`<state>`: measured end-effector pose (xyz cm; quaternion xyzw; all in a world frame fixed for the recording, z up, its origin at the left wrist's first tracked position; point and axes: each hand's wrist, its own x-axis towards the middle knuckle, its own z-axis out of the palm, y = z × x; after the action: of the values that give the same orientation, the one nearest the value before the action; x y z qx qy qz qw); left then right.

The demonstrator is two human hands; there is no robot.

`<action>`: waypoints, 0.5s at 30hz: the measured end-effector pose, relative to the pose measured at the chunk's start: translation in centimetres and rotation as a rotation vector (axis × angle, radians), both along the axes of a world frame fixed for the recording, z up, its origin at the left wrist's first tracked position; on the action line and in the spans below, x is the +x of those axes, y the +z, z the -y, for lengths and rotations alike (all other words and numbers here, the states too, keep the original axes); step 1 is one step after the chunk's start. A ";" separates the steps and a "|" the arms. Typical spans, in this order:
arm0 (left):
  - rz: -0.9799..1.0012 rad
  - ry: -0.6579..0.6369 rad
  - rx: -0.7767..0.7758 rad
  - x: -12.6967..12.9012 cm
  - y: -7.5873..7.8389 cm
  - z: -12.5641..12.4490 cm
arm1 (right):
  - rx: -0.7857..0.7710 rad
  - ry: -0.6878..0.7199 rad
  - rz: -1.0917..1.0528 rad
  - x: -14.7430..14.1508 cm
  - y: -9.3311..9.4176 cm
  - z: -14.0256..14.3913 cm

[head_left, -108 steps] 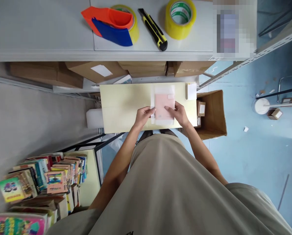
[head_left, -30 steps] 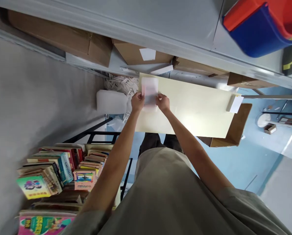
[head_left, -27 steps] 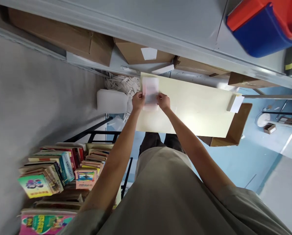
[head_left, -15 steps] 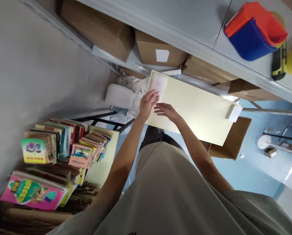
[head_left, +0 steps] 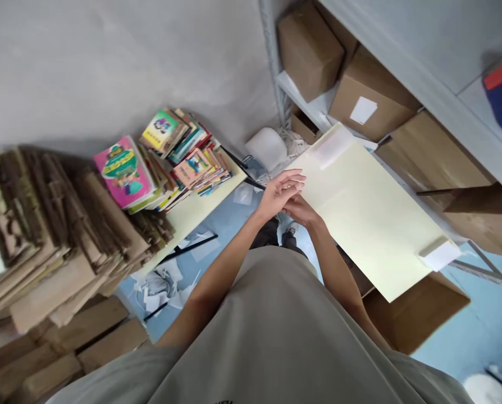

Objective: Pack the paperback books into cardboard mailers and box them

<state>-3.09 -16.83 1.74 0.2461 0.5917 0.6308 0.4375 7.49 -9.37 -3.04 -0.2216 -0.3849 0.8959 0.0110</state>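
Observation:
My left hand [head_left: 277, 194] is held over the near corner of a cream tabletop [head_left: 352, 196], its fingers stretched out and nothing in it. Just below and to the right, my right hand [head_left: 302, 211] meets it; its fingertips are partly hidden behind the left hand, and I see no object in it. A pale translucent sheet or packet [head_left: 333, 147] lies at the table's far left end. On the opposite end of the tabletop sits a small white box [head_left: 440, 254].
At left, a second table [head_left: 187, 221] bears stacked books [head_left: 127, 171] and piles of flattened brown cardboard [head_left: 65, 224]. Shelving with cardboard boxes [head_left: 373, 92] runs along the right. An open carton [head_left: 419, 311] stands below the cream table; paper scraps [head_left: 162, 286] litter the floor.
The view has turned left, bringing more books and cardboard into sight. My hands have come together, away from the pale sheet, which stays on the table.

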 end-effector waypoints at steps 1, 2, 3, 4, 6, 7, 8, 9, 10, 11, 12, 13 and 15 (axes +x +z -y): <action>-0.035 0.024 0.019 0.0 0.4 1.4 | 0.002 0.018 -0.006 -0.4 0.4 1.1; -0.069 0.047 0.037 -0.1 0.7 2.9 | 0.002 0.044 -0.011 -0.7 0.9 2.2; -0.099 0.068 0.053 -0.2 1.0 4.3 | 0.002 0.077 -0.013 -1.0 1.3 3.3; -0.123 0.086 0.064 -0.2 1.3 5.8 | 0.004 0.114 -0.012 -1.3 1.7 4.3; -0.147 0.116 0.077 -0.4 2.0 8.6 | 0.008 0.188 0.000 -1.9 2.4 6.4; -0.149 0.128 0.083 -0.5 2.4 9.9 | 0.009 0.219 0.007 -2.2 2.8 7.4; -0.147 0.140 0.090 -0.6 2.7 11.3 | 0.010 0.244 0.015 -2.6 3.2 8.4; -0.144 0.157 0.099 -0.7 3.0 12.6 | 0.015 0.265 0.019 -3.1 3.6 9.5; -0.141 0.178 0.110 -1.0 3.4 14.0 | 0.025 0.285 0.018 -3.6 4.0 10.7; -0.139 0.205 0.125 -1.2 3.7 15.4 | 0.041 0.308 0.010 -4.2 4.4 11.9; -0.137 0.232 0.142 -1.6 4.0 16.8 | 0.059 0.333 -0.003 -4.9 4.8 13.3; -0.136 0.258 0.160 -2.0 4.4 18.3 | 0.077 0.363 -0.017 -5.6 5.2 14.7; -0.147 0.304 0.194 -2.8 5.1 21.5 | 0.103 0.437 -0.044 -7.2 5.8 17.8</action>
<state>-5.93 -38.35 6.80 0.2404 0.5887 0.7241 0.2671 0.28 -27.21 2.73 -0.1124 -0.4688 0.8607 -0.1636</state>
